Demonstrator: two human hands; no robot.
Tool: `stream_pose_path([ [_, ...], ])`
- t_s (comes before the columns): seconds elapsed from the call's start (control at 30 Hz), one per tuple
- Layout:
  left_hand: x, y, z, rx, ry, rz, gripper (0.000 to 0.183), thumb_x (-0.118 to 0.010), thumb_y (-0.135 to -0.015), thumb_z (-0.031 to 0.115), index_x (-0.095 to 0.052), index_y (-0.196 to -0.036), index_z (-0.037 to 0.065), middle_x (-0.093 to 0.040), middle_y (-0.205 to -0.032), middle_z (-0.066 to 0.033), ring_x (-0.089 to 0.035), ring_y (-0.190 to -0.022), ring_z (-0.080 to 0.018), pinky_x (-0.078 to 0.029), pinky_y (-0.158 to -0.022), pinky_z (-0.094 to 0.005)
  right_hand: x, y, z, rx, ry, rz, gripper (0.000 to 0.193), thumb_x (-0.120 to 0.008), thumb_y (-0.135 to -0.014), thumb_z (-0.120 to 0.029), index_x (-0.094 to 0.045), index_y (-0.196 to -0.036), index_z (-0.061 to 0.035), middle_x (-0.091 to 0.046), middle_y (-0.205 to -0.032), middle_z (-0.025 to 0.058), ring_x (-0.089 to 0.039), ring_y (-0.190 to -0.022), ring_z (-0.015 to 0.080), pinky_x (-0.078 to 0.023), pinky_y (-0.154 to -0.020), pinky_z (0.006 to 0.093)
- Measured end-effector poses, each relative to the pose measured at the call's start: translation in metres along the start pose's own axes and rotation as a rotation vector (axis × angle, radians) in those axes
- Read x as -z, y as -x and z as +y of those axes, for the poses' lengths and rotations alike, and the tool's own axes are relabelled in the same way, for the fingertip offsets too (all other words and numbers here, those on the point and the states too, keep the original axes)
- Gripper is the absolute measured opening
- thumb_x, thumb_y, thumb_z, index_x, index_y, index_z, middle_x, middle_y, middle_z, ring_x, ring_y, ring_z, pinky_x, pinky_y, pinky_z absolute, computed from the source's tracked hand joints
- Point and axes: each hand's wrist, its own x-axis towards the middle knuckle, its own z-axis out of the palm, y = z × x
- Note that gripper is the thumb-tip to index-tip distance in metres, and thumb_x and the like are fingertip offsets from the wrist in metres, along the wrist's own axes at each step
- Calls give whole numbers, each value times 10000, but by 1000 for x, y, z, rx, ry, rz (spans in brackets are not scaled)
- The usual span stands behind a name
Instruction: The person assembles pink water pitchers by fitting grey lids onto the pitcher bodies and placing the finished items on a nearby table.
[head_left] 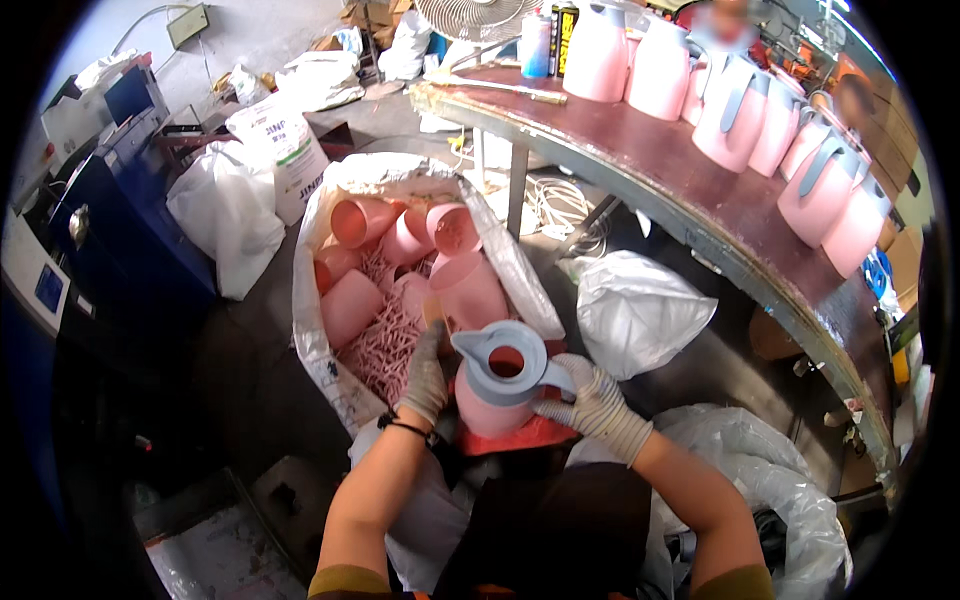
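A pink jug with a grey-blue collar, spout and handle stands upright in front of me on a red surface. Its top opening faces up and the spout points left. My right hand, in a striped knit glove, closes on the jug's handle side. Just left of the jug is my gloved left hand, its fingers closed around a narrow tan piece that sticks up from them. I cannot make out its kind. Beyond this hand, a white sack holds several pink jug bodies and pink strips.
Finished-looking pink jugs line the dark red table curving along the right. A tied white bag sits beneath its edge. Clear plastic bagging lies at my right, a blue machine at the left. A fan stands behind.
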Motion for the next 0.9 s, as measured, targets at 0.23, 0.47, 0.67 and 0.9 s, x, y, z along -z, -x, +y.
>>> stream_pose_path([
  [0.23,-115,79,157,-533,-629,64,462,-482,-1003,465,-563,-1213,61,-613,-1083,-36,-570,-892,-118,-459,-787,-246,2,-5,-3,105,-32,106,339,-650,-879,-239,-531,-1134,-51,-661,-883,221,-645,-812,427,-526,-710,503],
  [0.47,-264,166,219,-1293,-1399,-171,486,-813,-722,278,-652,-1113,38,-550,-1186,-200,-553,-1113,-367,-483,-909,-433,-7,1,12,125,28,167,329,-592,-890,-225,-530,-1163,-51,-654,-884,241,-638,-791,442,-515,-705,530],
  [0.67,-177,124,99,-990,-1786,-258,554,-795,-709,424,-642,-1070,32,-532,-1174,-267,-545,-1077,-436,-464,-920,-476,-9,-5,5,111,39,113,362,-570,-882,-218,-499,-1194,-50,-653,-863,243,-636,-781,443,-514,-702,532],
  [0.9,-185,115,110,-800,-1919,-281,561,-795,-711,491,-677,-1060,68,-523,-1275,-274,-576,-1132,-420,-478,-968,-447,-11,-5,12,75,89,104,299,-577,-884,-224,-481,-1110,-55,-646,-836,252,-640,-768,446,-499,-664,543],
])
